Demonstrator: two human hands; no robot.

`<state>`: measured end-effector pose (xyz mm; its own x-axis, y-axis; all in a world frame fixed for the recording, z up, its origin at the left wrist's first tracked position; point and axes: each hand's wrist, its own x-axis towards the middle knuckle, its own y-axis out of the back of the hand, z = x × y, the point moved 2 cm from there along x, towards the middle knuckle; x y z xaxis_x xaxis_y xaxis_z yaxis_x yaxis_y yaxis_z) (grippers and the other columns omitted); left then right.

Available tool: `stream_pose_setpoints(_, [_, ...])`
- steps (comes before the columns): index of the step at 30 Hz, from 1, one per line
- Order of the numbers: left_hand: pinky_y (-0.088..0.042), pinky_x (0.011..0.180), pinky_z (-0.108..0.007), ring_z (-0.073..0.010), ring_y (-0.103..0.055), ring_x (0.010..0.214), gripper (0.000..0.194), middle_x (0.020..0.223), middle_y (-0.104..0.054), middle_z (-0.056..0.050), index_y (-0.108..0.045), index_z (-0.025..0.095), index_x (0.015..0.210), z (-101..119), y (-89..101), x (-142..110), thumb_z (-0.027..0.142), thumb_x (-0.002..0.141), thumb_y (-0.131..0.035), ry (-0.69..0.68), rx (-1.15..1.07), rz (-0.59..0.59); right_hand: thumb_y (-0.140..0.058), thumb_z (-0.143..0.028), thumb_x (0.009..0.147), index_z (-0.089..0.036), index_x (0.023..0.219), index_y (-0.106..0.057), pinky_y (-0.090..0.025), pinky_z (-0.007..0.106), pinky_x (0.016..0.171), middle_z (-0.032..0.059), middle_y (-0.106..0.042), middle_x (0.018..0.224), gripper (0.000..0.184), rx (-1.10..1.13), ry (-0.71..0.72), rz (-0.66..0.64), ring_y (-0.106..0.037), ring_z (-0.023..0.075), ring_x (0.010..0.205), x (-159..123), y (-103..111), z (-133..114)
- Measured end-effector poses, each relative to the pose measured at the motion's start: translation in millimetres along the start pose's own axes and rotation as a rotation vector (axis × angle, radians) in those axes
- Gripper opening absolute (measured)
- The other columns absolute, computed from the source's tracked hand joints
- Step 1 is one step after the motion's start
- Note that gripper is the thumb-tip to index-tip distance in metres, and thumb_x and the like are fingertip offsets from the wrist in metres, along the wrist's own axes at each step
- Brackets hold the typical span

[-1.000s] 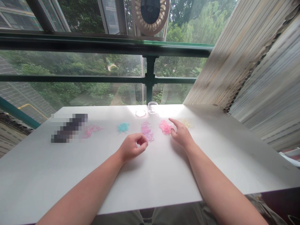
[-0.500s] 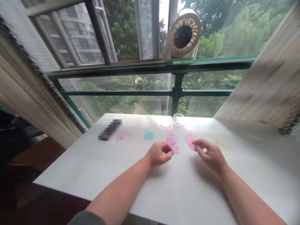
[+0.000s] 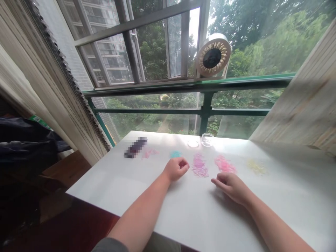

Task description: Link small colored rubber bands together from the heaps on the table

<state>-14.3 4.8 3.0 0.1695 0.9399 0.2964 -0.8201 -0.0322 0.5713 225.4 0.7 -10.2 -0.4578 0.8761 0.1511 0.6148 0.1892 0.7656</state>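
My left hand (image 3: 177, 169) hovers over the white table (image 3: 194, 210), just left of a loose pile of purple strands (image 3: 200, 165) that look like tiny rubber bands. Its thumb and fingers curl together in a pinch; whatever they hold is too small to see. My right hand (image 3: 232, 186) is in front of a similar pink pile (image 3: 224, 163), fingers curled in and thumb side pointing left. I cannot make out anything in it. A turquoise pile (image 3: 175, 154) lies behind my left hand, partly hidden by it. Off to the right is a pale yellow pile (image 3: 256, 167).
A small clear round container (image 3: 207, 139) and a clear ring-shaped lid (image 3: 193, 143) stand at the table's back edge. Back left are a dark pixelated object (image 3: 135, 147) and a paler pink pile (image 3: 150, 153). A round fan (image 3: 213, 56) hangs by the window railing (image 3: 157, 91).
My right hand has drawn back from the pink pile toward me and to the left. My left hand has shifted left, away from the purple pile. The view has turned slightly left.
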Motion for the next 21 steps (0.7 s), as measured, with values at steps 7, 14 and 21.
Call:
stream_pose_setpoints(7, [-0.048, 0.073, -0.030, -0.0171, -0.061, 0.075, 0.019, 0.081, -0.067, -0.004, -0.063, 0.017, 0.083, -36, 58.4, -23, 0.032, 0.076, -0.053, 0.200, 0.191, 0.254, -0.046, -0.044, 0.081, -0.019, 0.051, -0.037, -0.031, 0.024, 0.049, -0.0030, -0.037, 0.050, 0.040, -0.005, 0.008, -0.020, -0.037, 0.0118, 0.050, -1, -2, -2])
stream_pose_setpoints(14, [-0.042, 0.092, -0.034, -0.0244, -0.056, 0.104, 0.043, 0.113, -0.060, -0.014, -0.054, 0.012, 0.111, -79, 116.8, -59, 0.023, 0.070, -0.054, 0.529, 0.522, 0.515, -0.045, -0.045, 0.082, -0.019, 0.053, -0.037, -0.030, 0.025, 0.049, -0.0032, -0.038, 0.051, 0.039, -0.036, 0.001, -0.065, -0.037, 0.0115, 0.050, -1, -3, 2])
stream_pose_setpoints(21, [-0.036, 0.098, -0.037, -0.0277, -0.050, 0.112, 0.039, 0.117, -0.059, -0.010, -0.058, 0.018, 0.108, -85, 117.2, -64, 0.029, 0.071, -0.053, 0.588, 0.590, 0.436, -0.045, -0.045, 0.081, -0.020, 0.054, -0.040, -0.031, 0.025, 0.050, -0.0021, -0.044, 0.052, 0.037, -0.063, 0.004, -0.078, -0.041, 0.0125, 0.051, -2, -3, 0])
